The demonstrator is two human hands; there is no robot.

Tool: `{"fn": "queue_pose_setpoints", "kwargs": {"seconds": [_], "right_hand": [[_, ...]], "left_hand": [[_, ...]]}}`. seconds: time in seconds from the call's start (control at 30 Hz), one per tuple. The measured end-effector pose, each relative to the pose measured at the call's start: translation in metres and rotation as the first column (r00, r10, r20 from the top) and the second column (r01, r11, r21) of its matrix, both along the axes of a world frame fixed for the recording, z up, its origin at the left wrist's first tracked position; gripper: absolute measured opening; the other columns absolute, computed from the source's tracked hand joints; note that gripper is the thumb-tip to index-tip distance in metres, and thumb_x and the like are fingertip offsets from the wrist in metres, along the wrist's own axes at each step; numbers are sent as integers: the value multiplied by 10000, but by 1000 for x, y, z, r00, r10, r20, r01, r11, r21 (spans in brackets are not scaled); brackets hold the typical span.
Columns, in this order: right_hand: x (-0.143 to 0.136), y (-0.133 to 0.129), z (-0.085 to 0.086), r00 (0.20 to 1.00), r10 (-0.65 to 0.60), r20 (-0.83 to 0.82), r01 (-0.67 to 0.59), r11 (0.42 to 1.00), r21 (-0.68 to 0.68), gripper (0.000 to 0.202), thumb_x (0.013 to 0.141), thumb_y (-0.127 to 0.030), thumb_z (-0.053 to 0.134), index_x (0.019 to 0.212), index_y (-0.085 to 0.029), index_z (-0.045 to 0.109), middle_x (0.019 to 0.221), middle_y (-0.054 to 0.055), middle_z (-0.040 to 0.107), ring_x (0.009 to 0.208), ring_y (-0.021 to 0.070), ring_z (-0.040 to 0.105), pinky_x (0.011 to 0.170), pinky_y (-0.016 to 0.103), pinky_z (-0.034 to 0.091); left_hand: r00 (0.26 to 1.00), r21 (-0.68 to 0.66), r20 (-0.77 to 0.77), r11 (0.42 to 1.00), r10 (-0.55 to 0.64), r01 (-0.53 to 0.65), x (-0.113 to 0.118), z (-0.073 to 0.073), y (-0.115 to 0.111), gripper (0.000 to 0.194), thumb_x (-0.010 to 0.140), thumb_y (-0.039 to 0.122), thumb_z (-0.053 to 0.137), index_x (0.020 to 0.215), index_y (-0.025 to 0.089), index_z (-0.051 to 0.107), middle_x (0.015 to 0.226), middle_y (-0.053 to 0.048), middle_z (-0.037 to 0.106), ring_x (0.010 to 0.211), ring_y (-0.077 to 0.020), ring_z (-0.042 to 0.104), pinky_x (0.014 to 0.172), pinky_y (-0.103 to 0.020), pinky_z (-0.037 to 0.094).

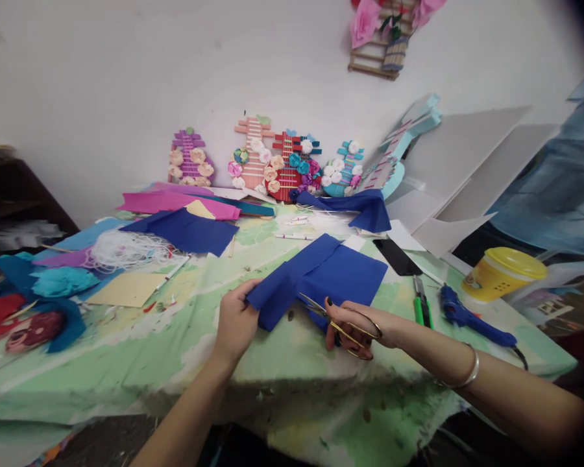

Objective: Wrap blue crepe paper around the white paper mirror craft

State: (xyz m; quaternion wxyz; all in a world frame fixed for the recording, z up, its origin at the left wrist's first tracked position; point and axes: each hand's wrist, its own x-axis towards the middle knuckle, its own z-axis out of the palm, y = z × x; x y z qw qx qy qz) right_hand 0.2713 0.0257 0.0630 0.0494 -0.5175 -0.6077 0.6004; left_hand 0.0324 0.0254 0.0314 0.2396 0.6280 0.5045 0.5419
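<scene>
My left hand [239, 316] grips the left end of a folded dark blue sheet [340, 275], paper or cloth, I cannot tell which. In my right hand [343, 327] is a pair of gold-handled scissors [355, 340], with the blades pointing left toward the sheet's near edge. Thumb and fingers are in and around the handle loops. The blue sheet lies partly on the table and partly lifted at its left end. A seam or cut line runs across it. Whether the blades touch the material is hard to make out.
Right of the sheet lie a black phone [396, 257], a green utility knife [422, 303], a blue glue gun [474, 321] and a yellow tub [503, 272]. White string [129, 251] and more blue sheet [187, 230] are at left. Decorated instrument-shaped crafts [287, 165] line the wall.
</scene>
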Motion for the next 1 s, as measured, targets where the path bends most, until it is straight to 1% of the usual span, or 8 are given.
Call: {"fn": "queue_pose_setpoints", "kwargs": {"seconds": [0.1,0.23,0.37,0.5,0.6,0.73,0.9,1.0], "right_hand": [[-1,1,1,1000,17,24,-17,1000,-11,819,761,-809,291,717,-90,681,403,-6,469,303,86,444,329,194,341],[-5,6,-1,998,42,41,-41,999,-18,796,781,-784,299,717,-89,683,439,6,503,317,87,466,331,189,343],[-10,12,-3,997,73,27,-72,996,-43,745,811,-734,317,721,-93,686,466,14,531,340,85,491,342,180,341],[-17,18,-4,996,61,58,-56,994,-92,706,825,-705,306,648,-111,644,463,18,550,314,84,472,335,192,342],[-19,24,-9,995,62,74,-56,995,-86,746,790,-773,265,530,-135,550,400,19,512,287,89,442,315,197,318],[-20,28,-11,995,85,59,-83,995,-48,697,755,-795,341,539,-155,511,384,3,492,319,92,449,334,192,328],[-21,28,-7,981,133,140,-144,987,70,654,774,-773,355,515,-178,436,380,-15,441,347,95,439,350,202,326],[-24,29,-9,979,119,167,-137,986,100,636,780,-755,374,534,-174,454,392,-20,430,347,90,415,337,206,301]], "left_hand": [[1000,-5,2,1000,-15,15,0,6,2,216,789,229,530,885,136,699,852,-41,716,784,-184,644,717,-266,494],[996,34,-81,999,-24,27,3,5,-4,230,764,171,515,907,145,692,873,-40,720,798,-189,659,751,-278,500],[969,199,-243,976,-43,93,7,0,-14,292,752,111,489,970,160,677,918,-46,724,822,-189,674,764,-285,513],[907,437,-417,861,-63,261,13,-5,-26,314,792,67,435,1017,149,638,949,-79,709,876,-181,653,807,-315,507],[849,526,-526,768,-43,365,19,-11,-34,378,776,22,365,1045,113,614,953,-112,697,904,-193,638,832,-362,495],[790,550,-613,729,20,408,26,-20,-43,391,777,24,331,1036,80,619,929,-132,693,909,-217,632,789,-383,500],[756,529,-653,740,42,416,31,-28,-47,381,837,60,309,1036,83,634,943,-144,687,925,-219,624,797,-395,502],[761,542,-646,738,59,402,34,-31,-47,375,842,56,312,1030,79,635,939,-143,689,914,-220,625,785,-397,506]]}}
